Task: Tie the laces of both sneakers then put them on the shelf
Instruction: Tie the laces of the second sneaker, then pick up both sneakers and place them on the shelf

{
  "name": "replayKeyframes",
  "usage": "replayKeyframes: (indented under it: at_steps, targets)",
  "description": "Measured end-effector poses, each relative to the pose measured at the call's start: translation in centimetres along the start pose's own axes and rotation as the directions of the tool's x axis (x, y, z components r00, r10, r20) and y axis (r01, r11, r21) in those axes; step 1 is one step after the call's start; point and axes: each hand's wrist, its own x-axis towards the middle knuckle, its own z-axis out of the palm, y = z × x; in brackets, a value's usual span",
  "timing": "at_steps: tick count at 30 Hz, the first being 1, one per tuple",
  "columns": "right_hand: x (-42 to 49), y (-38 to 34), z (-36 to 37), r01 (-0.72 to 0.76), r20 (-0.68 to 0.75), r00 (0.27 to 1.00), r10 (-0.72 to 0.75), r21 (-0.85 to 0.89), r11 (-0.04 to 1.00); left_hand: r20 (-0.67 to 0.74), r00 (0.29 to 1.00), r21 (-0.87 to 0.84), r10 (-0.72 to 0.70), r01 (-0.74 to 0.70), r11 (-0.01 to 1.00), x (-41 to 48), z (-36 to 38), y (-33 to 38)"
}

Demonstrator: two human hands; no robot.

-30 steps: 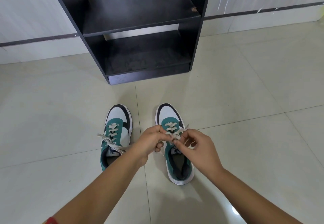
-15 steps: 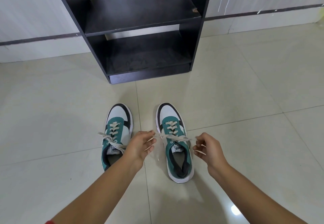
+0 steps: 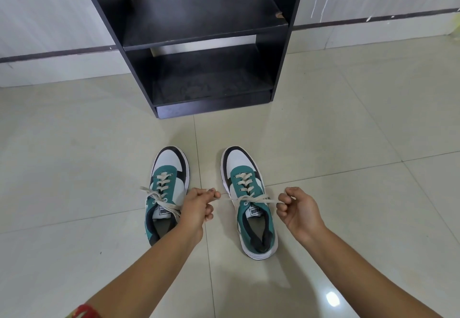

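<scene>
Two green, white and black sneakers stand side by side on the tiled floor, toes pointing at the shelf. The right sneaker (image 3: 251, 198) has its cream lace (image 3: 249, 198) pulled out taut to both sides. My left hand (image 3: 198, 208) pinches the lace's left end, and my right hand (image 3: 297, 209) pinches its right end. The left sneaker (image 3: 165, 188) has loose lace ends (image 3: 155, 198) lying across its tongue and over its left side; my left forearm covers its heel. The black shelf (image 3: 201, 16) stands beyond the shoes with two bare boards.
The shelf unit's lower board (image 3: 211, 86) sits just above the floor, about one tile ahead of the toes. A pale wall with a dark stripe (image 3: 373, 20) runs behind it. Light floor tiles (image 3: 348, 143) spread to both sides.
My hands were together over the right sneaker's tongue a second ago. They have since drawn apart to either side, pulling the lace ends out tight.
</scene>
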Motion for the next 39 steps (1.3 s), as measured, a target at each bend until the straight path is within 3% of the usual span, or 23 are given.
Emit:
replayKeyframes:
  at_steps: [6,17,20,23,25,26,28,29,31,32,34,39]
  targets:
    - [0.6,-0.4,-0.8,-0.005,-0.081,0.997,-0.001,-0.069,0.998,-0.055,0.998,0.101,0.041,-0.035,0.994,0.0,0.3,0.4]
    - [0.6,0.0,-1.7,-0.016,-0.101,0.995,0.005,-0.108,0.994,-0.086,0.993,0.117,0.085,-0.074,0.990,-0.3,0.6,0.0]
    - [-0.3,-0.1,-1.4,0.000,-0.068,0.997,-0.021,-0.297,0.955,-0.015,0.999,0.127,0.036,-0.034,0.991,-0.6,-0.2,0.4]
    - [-1.3,-0.6,-1.1,0.074,-0.028,0.992,-0.122,-0.660,0.747,0.095,0.995,0.270,0.027,-0.052,0.962,-1.4,-1.4,0.0]
    - [-2.0,-0.5,-1.2,0.157,0.017,0.961,-0.277,-0.856,0.492,0.092,0.983,0.378,0.162,-0.185,0.907,-2.4,-1.9,-0.6]
    - [-2.6,-0.5,-1.2,0.223,0.099,0.925,-0.366,-0.923,0.313,0.089,0.959,0.458,0.269,-0.279,0.844,-3.0,-2.1,-0.9]
    - [-4.3,-0.7,-0.6,0.316,0.326,0.844,-0.426,-0.944,-0.096,0.122,0.871,0.670,0.477,-0.427,0.608,-4.2,-2.8,-1.3]
    - [-5.2,-0.8,-0.1,0.326,0.409,0.837,-0.363,-0.906,-0.269,0.146,0.810,0.770,0.569,-0.454,0.448,-4.6,-3.4,-1.6]
    - [-6.7,-1.0,0.9,0.320,0.435,0.886,-0.160,-0.824,-0.469,0.182,0.709,0.895,0.681,-0.407,0.184,-4.9,-5.0,-2.4]
    - [-7.1,-0.8,1.3,0.306,0.401,0.913,-0.077,-0.796,-0.523,0.168,0.700,0.922,0.694,-0.361,0.142,-4.9,-5.9,-2.9]
    - [-7.5,-0.1,1.9,0.271,0.337,0.941,-0.002,-0.759,-0.593,0.091,0.724,0.935,0.684,-0.298,0.191,-5.1,-7.3,-4.0]
    - [-6.0,1.3,1.5,0.157,0.208,0.978,0.011,-0.697,-0.699,-0.097,0.733,0.886,0.673,-0.245,0.395,-5.6,-8.7,-5.2]
